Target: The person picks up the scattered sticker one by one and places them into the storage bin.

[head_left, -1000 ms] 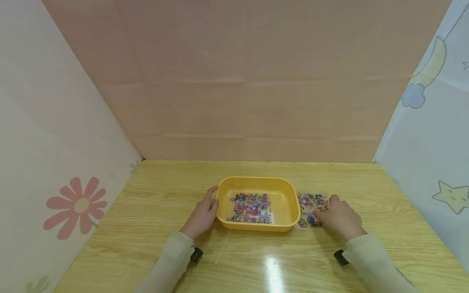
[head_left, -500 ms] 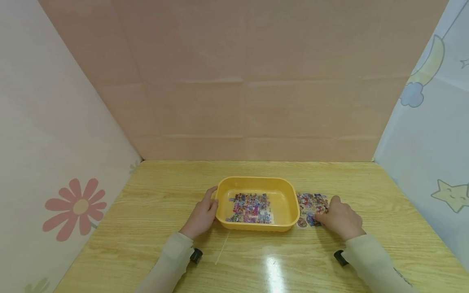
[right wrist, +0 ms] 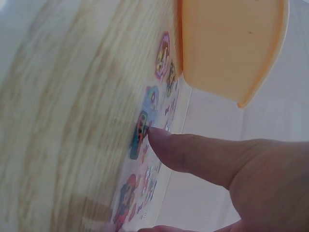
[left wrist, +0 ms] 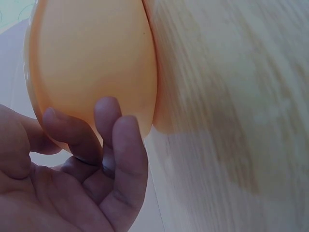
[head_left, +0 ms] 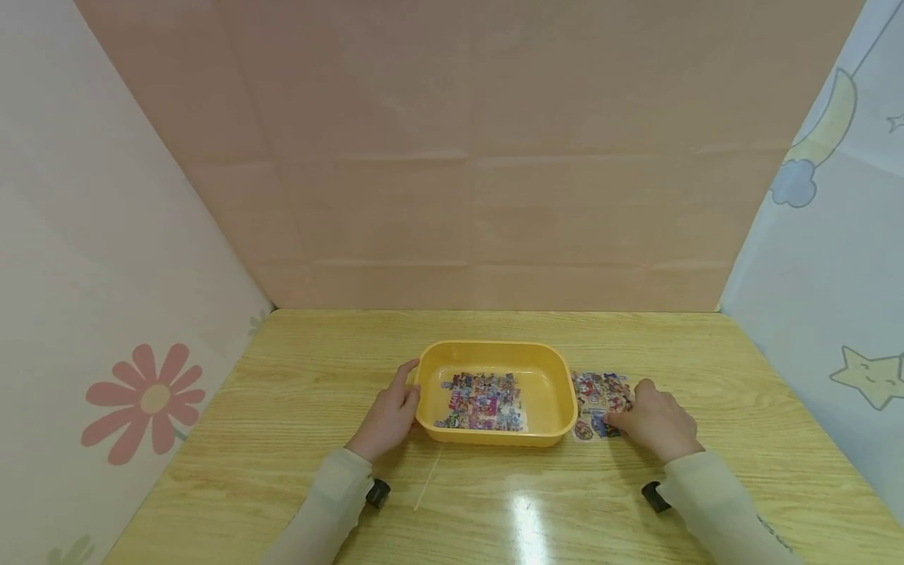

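Note:
A yellow plastic tub (head_left: pixel 544 400) stands mid-table, with colourful stickers (head_left: pixel 487 400) lying on its floor. My left hand (head_left: pixel 390 416) holds the tub's left end; in the left wrist view its bent fingers (left wrist: pixel 128 164) lie by the outer wall. To the right of the tub lies a sheet of cartoon stickers (head_left: pixel 596 392), partly covered by my right hand (head_left: pixel 660 420). The right thumb touches a sticker on this sheet in the right wrist view, and the other fingers are mostly out of sight there. From above, thumb and index finger pinch the sheet's right part.
The wooden tabletop (head_left: pixel 311 377) carries a thin pale strip (head_left: pixel 428 479) in front of the tub. A plain brownish backdrop (head_left: pixel 466 196) rises behind, and printed side panels stand left and right. Both wrists wear black straps.
The right hand and the sticker sheet's right part shift slightly leftward, with the thumb moved a little on the sheet. Left hand and tub stay in place.

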{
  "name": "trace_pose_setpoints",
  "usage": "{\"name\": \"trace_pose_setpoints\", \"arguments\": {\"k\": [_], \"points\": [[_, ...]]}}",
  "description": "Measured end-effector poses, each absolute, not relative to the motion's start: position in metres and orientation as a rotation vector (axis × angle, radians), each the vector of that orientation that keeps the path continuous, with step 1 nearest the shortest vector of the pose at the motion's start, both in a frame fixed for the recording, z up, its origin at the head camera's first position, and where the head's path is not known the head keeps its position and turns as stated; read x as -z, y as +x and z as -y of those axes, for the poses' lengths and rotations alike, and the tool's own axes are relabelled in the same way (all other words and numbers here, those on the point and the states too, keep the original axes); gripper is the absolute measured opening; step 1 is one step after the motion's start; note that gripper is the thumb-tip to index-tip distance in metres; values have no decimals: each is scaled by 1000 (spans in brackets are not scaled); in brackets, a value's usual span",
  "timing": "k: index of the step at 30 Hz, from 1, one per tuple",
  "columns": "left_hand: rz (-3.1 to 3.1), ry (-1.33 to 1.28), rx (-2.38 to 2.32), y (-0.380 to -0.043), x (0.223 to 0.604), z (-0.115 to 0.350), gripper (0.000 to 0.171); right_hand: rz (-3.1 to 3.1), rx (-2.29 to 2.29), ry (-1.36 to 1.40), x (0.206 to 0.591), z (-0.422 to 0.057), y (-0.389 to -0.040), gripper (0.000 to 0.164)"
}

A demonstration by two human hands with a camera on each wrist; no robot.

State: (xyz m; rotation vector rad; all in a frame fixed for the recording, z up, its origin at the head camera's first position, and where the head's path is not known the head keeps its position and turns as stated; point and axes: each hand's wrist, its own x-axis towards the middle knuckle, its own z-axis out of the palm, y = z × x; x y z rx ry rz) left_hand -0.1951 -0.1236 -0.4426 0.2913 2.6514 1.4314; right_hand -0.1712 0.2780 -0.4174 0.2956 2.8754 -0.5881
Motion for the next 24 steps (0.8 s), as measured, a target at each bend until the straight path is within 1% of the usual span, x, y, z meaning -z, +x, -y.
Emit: {"name": "trace_pose_setpoints", "arguments": {"k": [16, 24], "points": [[-2642, 273, -1443, -197, 445, 123, 50, -2895, 653, 317, 422, -281, -168, 49], [-2642, 276, -1444, -197, 444, 123, 50, -2883, 665, 332, 424, -284, -170, 47]]}}
